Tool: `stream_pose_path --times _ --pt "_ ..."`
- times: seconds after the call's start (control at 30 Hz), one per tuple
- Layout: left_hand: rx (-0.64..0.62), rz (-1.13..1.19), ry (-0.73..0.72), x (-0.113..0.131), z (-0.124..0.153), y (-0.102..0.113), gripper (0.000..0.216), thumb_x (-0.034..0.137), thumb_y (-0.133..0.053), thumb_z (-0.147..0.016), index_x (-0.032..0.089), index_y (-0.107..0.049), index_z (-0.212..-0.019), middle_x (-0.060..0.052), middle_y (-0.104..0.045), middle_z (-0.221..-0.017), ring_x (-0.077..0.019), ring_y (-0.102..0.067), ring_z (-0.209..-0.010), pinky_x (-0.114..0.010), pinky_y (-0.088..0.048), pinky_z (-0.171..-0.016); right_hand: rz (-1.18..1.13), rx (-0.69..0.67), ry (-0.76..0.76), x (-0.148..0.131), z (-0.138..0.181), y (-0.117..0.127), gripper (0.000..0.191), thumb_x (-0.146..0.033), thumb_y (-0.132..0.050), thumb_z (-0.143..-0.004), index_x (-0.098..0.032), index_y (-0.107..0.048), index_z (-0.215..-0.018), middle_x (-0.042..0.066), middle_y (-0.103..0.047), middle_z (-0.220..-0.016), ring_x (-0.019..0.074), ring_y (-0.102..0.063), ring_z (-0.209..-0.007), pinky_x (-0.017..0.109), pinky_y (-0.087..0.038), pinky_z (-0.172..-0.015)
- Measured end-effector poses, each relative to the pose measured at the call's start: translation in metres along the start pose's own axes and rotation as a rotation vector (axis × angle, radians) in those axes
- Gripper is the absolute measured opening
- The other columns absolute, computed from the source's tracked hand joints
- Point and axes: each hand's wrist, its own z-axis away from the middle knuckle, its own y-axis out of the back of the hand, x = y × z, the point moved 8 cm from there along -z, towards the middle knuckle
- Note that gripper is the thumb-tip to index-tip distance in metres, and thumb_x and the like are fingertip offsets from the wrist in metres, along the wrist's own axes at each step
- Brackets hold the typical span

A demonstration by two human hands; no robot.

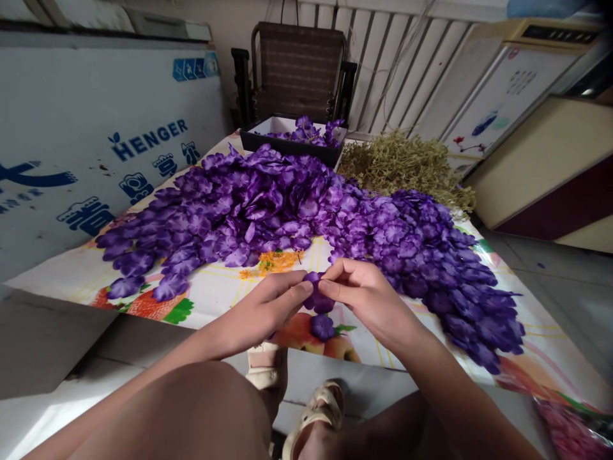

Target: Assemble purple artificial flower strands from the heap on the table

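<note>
- Head view: my left hand [258,310] and right hand [366,300] pinch a purple fabric blossom [317,300] between the fingertips, above the fruit-printed tablecloth [215,300] (my fingers hide much of it, so the grip may be only on its edge).
- A second blossom [322,327] lies just below, near the cloth's edge; a slip could knock it off.
- The heap of purple blossoms [249,204] lies just beyond; a careless wrist could scatter it.

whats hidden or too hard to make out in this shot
All in the head view:
The purple petal cluster, pinched between the left hand and right hand: fingers hide how it is joined.
The black tray: its front wall and petals hide its floor.
The plastic bag: cut off by the lower right corner, contents unclear.
The white cabinet: its small print is too small to read.
</note>
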Motion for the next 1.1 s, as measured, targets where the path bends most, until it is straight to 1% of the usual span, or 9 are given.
stream_pose_path --times 0.13,0.3,0.37,0.43,0.6,0.83,1.1 --pt "-0.051 -0.041 -0.021 -0.001 0.000 -0.005 0.028 0.040 -0.046 -0.090 0.015 -0.056 -0.085 0.006 -0.043 -0.060 -0.0084 -0.035 -0.050 -0.020 -0.026 -0.044 0.005 -0.026 0.009 -0.001 0.000 -0.002 0.018 -0.027 -0.076 -0.063 -0.016 -0.063 -0.060 -0.002 -0.060 -0.058 0.0110 -0.053 -0.056 0.025 -0.041 -0.057" --pt "-0.016 -0.046 -0.049 -0.004 -0.001 -0.003 0.030 0.038 -0.045 -0.090 0.013 -0.058 -0.079 0.004 -0.044 -0.060 -0.0079 -0.035 -0.049 -0.019 -0.026 -0.043 0.031 -0.083 0.039 -0.001 0.000 -0.004 0.006 -0.023 -0.069 -0.072 -0.018 -0.068 -0.072 -0.001 -0.064 -0.068 0.0117 -0.056 -0.063 0.025 -0.044 -0.062" --pt "-0.004 -0.047 -0.047 -0.004 0.000 -0.002 0.030 0.038 -0.045 -0.090 0.013 -0.059 -0.079 0.005 -0.044 -0.058 -0.0074 -0.035 -0.047 -0.019 -0.025 -0.040 0.044 -0.082 0.054 -0.002 0.001 -0.003 0.005 -0.023 -0.068 -0.073 -0.019 -0.069 -0.077 0.000 -0.066 -0.073 0.0121 -0.058 -0.066 0.025 -0.045 -0.063" --pt "0.004 -0.045 -0.035 -0.004 0.000 -0.001 0.030 0.037 -0.045 -0.090 0.013 -0.059 -0.079 0.005 -0.044 -0.056 -0.0069 -0.035 -0.044 -0.019 -0.024 -0.037 0.073 -0.062 0.057 -0.004 0.002 -0.001 0.006 -0.022 -0.068 -0.072 -0.019 -0.069 -0.077 0.000 -0.067 -0.075 0.0124 -0.059 -0.067 0.025 -0.045 -0.065" --pt "0.001 -0.013 -0.017 -0.004 0.001 -0.002 0.027 0.035 -0.046 -0.090 0.014 -0.058 -0.078 0.007 -0.042 -0.053 -0.0054 -0.034 -0.039 -0.018 -0.023 -0.033 0.123 -0.024 0.060 -0.009 0.003 0.000 0.005 -0.020 -0.070 -0.069 -0.018 -0.068 -0.072 0.000 -0.067 -0.071 0.0121 -0.059 -0.064 0.025 -0.045 -0.063" --pt "-0.001 -0.010 -0.018 -0.003 0.001 -0.002 0.026 0.034 -0.046 -0.089 0.013 -0.059 -0.078 0.007 -0.041 -0.052 -0.0053 -0.034 -0.038 -0.018 -0.024 -0.034 0.155 -0.018 0.077 -0.013 0.004 0.000 0.004 -0.020 -0.070 -0.069 -0.017 -0.067 -0.071 0.000 -0.066 -0.068 0.0121 -0.060 -0.062 0.025 -0.046 -0.060" --pt "-0.007 0.009 -0.014 -0.005 0.000 -0.002 0.025 0.033 -0.047 -0.089 0.013 -0.057 -0.077 0.008 -0.041 -0.052 -0.0051 -0.033 -0.039 -0.018 -0.023 -0.034 0.195 -0.008 0.101 -0.013 0.005 -0.001 0.006 -0.018 -0.069 -0.069 -0.018 -0.066 -0.074 0.000 -0.068 -0.071 0.0128 -0.063 -0.065 0.025 -0.048 -0.062"
